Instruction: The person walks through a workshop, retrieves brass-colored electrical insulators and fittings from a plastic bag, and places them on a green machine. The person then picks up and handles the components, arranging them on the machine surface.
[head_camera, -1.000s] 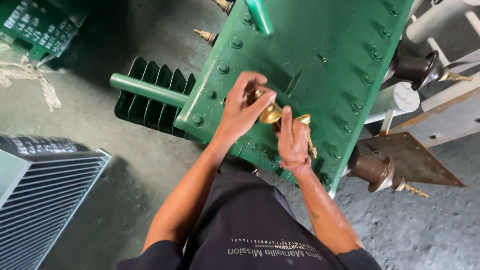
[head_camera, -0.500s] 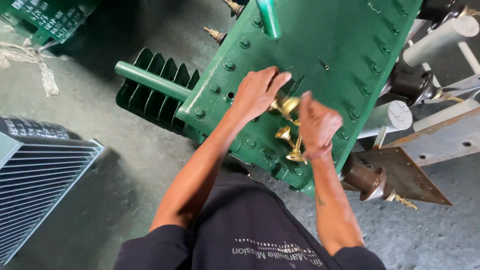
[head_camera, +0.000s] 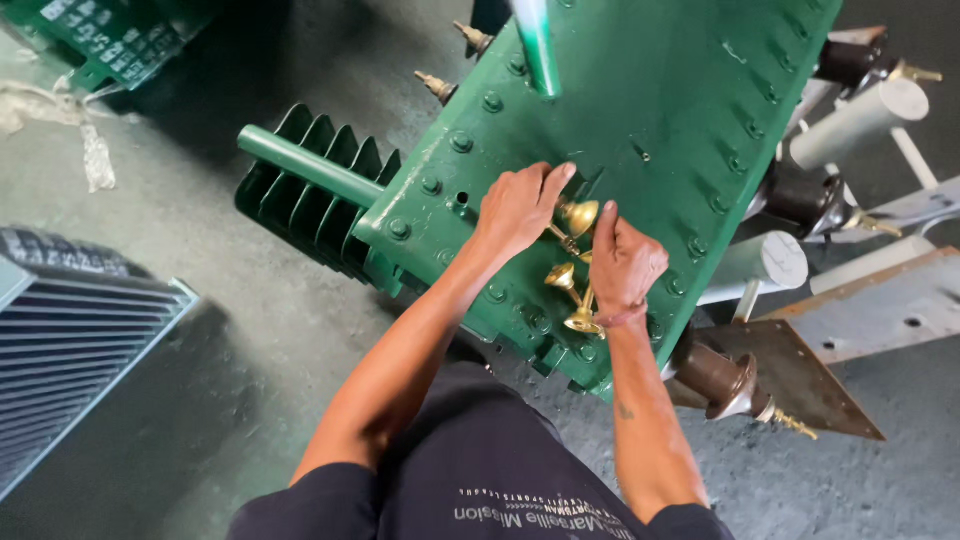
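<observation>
Head view, looking straight down; both hands at work on the bolted lid of a green transformer tank (head_camera: 640, 130). The tank top is cut off by the upper edge; the exact seating of the brass terminal fittings (head_camera: 572, 262) under the hands is hidden by palms and fingers; three flared brass pieces show, one by the left fingertips, two lower by the right wrist.

Left hand (head_camera: 515, 205): fingers curled over the uppermost brass fitting, touching it; whether they truly clamp it I cannot tell. Right hand (head_camera: 625, 262): fingers closed into a fist just beside the fittings; what is gripped inside is hidden.

Surface: a worn grey concrete floor (head_camera: 250, 380), stained; the tank stands on it, tilted in view. Green cooling fins (head_camera: 320, 200) and a green pipe (head_camera: 310, 165) project from the tank's left side. Brown bushings (head_camera: 725, 380) with brass studs stick out on the right, near white cylindrical insulators (head_camera: 770, 262) and a rusty steel plate (head_camera: 800, 375).

A grey finned radiator (head_camera: 70, 340) lies at lower left, cut off; a second green unit (head_camera: 110, 35) at top left, partly out of frame; white rag scraps (head_camera: 95, 150) near it.
</observation>
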